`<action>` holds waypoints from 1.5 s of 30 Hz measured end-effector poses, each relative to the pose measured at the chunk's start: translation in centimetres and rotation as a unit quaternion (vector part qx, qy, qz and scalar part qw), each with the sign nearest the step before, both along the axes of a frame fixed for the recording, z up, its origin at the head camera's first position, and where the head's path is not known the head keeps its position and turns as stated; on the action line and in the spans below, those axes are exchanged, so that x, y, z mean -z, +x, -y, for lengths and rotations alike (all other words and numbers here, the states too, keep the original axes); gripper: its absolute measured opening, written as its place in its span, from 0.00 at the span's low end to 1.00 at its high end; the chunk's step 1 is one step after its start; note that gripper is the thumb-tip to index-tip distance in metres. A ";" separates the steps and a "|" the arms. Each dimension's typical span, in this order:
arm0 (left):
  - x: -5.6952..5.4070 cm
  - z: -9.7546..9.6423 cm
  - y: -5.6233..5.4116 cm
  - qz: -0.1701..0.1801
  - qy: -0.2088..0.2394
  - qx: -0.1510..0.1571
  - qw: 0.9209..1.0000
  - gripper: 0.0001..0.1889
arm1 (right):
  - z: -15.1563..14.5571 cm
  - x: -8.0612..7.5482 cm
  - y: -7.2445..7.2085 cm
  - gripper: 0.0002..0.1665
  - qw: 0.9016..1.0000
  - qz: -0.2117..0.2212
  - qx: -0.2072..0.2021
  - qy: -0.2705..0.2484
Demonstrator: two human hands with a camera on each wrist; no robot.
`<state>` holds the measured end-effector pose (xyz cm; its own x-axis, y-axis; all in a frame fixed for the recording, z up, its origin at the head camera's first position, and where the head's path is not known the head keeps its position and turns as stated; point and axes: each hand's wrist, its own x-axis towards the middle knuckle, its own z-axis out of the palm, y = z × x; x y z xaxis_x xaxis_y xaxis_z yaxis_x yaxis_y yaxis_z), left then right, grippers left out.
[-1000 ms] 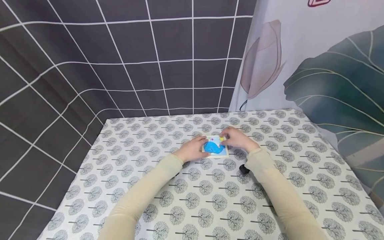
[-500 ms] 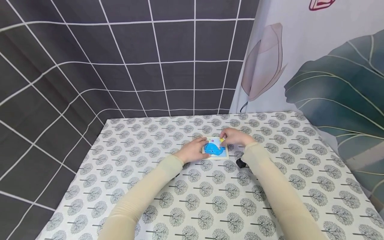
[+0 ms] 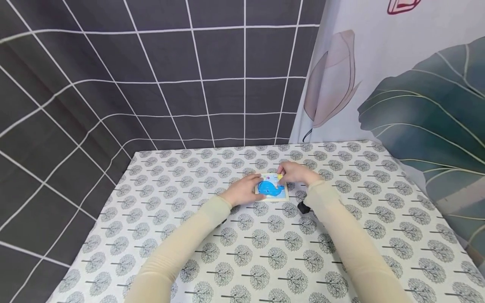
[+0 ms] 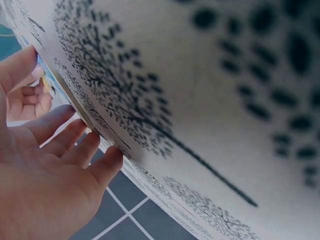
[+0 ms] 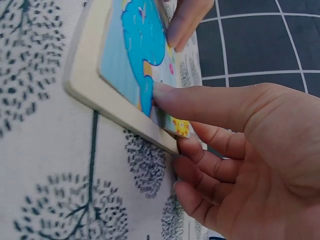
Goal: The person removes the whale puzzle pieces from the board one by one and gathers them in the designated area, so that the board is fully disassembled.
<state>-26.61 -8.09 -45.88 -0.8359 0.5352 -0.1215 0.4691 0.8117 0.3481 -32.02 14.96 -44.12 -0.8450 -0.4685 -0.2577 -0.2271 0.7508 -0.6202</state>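
A small wooden jigsaw puzzle [image 3: 270, 189] with a blue whale picture lies flat on the cloth. My left hand [image 3: 243, 190] holds the board by its left side, thumb at the near edge and fingers at the far edge. At the far right corner, my right hand [image 3: 297, 173] pinches a puzzle piece [image 5: 181, 126] printed with a yellow sun. In the right wrist view the thumb presses on the picture by the whale's tail, the fingers are under the corner, and that piece stands slightly raised from the pale wooden frame [image 5: 82, 82].
A tablecloth [image 3: 242, 252] printed with grey trees covers the table. Dark curtain with a white grid [image 3: 223, 97] hangs behind and to the left; a leaf-patterned curtain [image 3: 417, 109] hangs at the right. A black wrist-worn object [image 3: 303, 207] shows below my right wrist.
My right wrist has shifted slightly left and its fingers have drawn closer together at the sun corner. The left hand and the board have stayed in place.
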 end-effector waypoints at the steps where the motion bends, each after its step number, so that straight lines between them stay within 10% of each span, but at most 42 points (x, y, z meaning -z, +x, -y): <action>1: 0.0 0.0 0.1 0.002 0.001 0.001 1.000 0.40 | 0.0 0.1 0.1 0.24 1.000 -0.001 0.001 -0.003; 20: 0.1 -0.3 0.1 0.006 0.002 0.009 1.000 0.39 | -0.6 1.6 1.3 0.22 0.995 -0.098 0.008 -0.035; 39: 0.4 0.0 -0.1 0.010 0.017 -0.002 1.000 0.41 | -3.7 2.7 1.3 0.23 0.976 -0.036 0.120 -0.179; 45: 0.6 0.0 -0.4 0.015 0.042 -0.016 0.999 0.42 | -6.0 1.8 1.4 0.28 0.956 0.008 0.190 -0.222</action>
<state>-27.04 -8.07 -46.53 -0.8492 0.5180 -0.1028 0.4319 0.7932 0.4293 -30.62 20.96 -45.93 -0.9739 -0.1936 -0.1186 0.0219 0.4401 -0.8977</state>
